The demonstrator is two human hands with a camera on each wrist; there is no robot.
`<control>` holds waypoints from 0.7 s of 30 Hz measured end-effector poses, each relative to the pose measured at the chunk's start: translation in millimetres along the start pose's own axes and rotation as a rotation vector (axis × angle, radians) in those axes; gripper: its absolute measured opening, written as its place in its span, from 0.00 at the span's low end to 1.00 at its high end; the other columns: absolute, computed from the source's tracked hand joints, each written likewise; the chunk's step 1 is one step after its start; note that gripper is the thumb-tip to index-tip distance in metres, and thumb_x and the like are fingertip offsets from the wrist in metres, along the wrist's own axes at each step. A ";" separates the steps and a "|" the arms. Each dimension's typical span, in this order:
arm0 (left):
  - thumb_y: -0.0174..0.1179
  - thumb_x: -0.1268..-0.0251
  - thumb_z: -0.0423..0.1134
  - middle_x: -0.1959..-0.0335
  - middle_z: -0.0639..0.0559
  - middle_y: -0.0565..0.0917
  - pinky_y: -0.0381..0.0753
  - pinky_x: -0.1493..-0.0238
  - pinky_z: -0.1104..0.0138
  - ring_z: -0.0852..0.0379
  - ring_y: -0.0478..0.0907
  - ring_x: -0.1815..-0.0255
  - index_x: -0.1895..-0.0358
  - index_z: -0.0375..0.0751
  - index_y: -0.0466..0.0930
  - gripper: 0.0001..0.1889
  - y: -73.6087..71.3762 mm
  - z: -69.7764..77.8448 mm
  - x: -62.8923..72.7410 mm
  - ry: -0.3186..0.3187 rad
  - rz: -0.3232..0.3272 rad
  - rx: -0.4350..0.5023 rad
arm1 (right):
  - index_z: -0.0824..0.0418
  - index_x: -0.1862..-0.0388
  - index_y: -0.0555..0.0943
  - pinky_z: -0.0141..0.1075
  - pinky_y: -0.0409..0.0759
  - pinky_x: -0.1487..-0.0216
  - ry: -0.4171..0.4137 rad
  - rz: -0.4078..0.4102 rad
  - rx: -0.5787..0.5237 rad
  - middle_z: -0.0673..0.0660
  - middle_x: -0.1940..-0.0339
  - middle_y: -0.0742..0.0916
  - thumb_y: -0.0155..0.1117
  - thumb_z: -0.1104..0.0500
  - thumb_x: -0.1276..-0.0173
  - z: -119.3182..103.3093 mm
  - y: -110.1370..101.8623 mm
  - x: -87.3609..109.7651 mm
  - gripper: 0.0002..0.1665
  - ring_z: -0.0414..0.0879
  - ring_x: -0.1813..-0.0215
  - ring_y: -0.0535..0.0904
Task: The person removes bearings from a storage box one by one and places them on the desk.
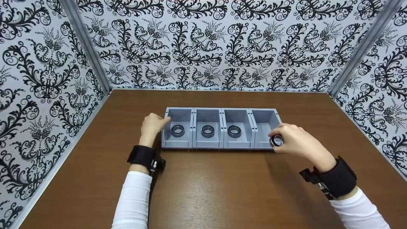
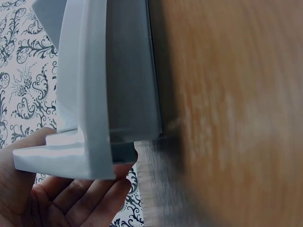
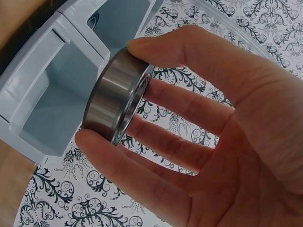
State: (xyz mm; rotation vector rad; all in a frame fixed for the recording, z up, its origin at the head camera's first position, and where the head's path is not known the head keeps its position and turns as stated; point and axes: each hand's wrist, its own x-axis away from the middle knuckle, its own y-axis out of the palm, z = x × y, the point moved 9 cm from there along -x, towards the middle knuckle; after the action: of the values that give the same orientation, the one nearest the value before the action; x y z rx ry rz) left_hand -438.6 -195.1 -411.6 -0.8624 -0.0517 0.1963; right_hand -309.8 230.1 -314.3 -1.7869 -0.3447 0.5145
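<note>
A row of joined grey bins point(image 1: 208, 144) stands mid-table. My left hand point(image 1: 153, 127) grips the left side wall of the leftmost bin, thumb over the rim; the left wrist view shows the bin wall point(image 2: 94, 94) between thumb and fingers point(image 2: 102, 198). At the rightmost bin's front corner, my right hand point(image 1: 294, 140) pinches a steel ball bearing point(image 3: 111, 97) by its outer ring between thumb and fingertips. The rightmost bin point(image 3: 59, 104) shows a bare floor. One bearing lies in each other bin: left bearing point(image 1: 177, 130), second bearing point(image 1: 208, 131), third bearing point(image 1: 234, 131).
The brown wooden table point(image 1: 203, 187) extends in front of and beside the bins. Patterned black-and-white panels point(image 1: 210, 44) with grey posts point(image 1: 86, 44) enclose the back and sides. Each wrist wears a black strap point(image 1: 338, 178) with a small camera.
</note>
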 end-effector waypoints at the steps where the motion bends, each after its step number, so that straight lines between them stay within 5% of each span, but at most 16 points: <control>1: 0.64 0.33 0.57 0.74 0.48 0.82 0.70 0.72 0.60 0.49 0.76 0.70 0.86 0.49 0.74 0.25 0.2 0.0 -0.1 -0.001 -0.002 0.000 | 0.64 0.53 0.89 0.60 0.79 0.55 0.002 0.001 -0.001 0.61 0.55 0.88 0.75 0.65 0.47 -0.3 0.1 1.1 0.19 0.59 0.54 0.85; 6: 0.64 0.33 0.57 0.76 0.50 0.79 0.69 0.72 0.60 0.49 0.75 0.70 0.86 0.49 0.73 0.26 1.4 -0.8 -0.7 -0.005 -0.010 0.002 | 0.63 0.52 0.89 0.60 0.78 0.54 0.012 -0.001 0.007 0.60 0.54 0.88 0.77 0.63 0.46 -0.5 2.3 6.4 0.19 0.58 0.53 0.84; 12: 0.65 0.33 0.57 0.65 0.43 0.86 0.77 0.65 0.55 0.46 0.79 0.65 0.76 0.41 0.85 0.23 -0.1 -0.2 1.2 -0.003 0.003 0.005 | 0.61 0.55 0.89 0.59 0.78 0.55 0.009 -0.001 0.009 0.58 0.56 0.87 0.76 0.63 0.45 -3.3 4.2 12.3 0.17 0.58 0.54 0.84; 21: 0.65 0.34 0.57 0.69 0.45 0.83 0.70 0.71 0.60 0.47 0.77 0.67 0.84 0.47 0.76 0.24 0.6 -1.2 0.3 -0.011 0.007 0.007 | 0.59 0.57 0.88 0.56 0.80 0.58 -0.011 0.019 -0.006 0.56 0.59 0.85 0.77 0.64 0.47 -7.3 7.1 19.1 0.16 0.56 0.59 0.84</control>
State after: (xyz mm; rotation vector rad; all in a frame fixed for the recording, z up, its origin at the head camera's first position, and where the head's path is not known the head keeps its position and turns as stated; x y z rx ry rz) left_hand -438.2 -195.5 -412.8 -0.8545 -0.0582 0.2072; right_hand -289.9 231.3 -322.6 -1.7952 -0.3370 0.5372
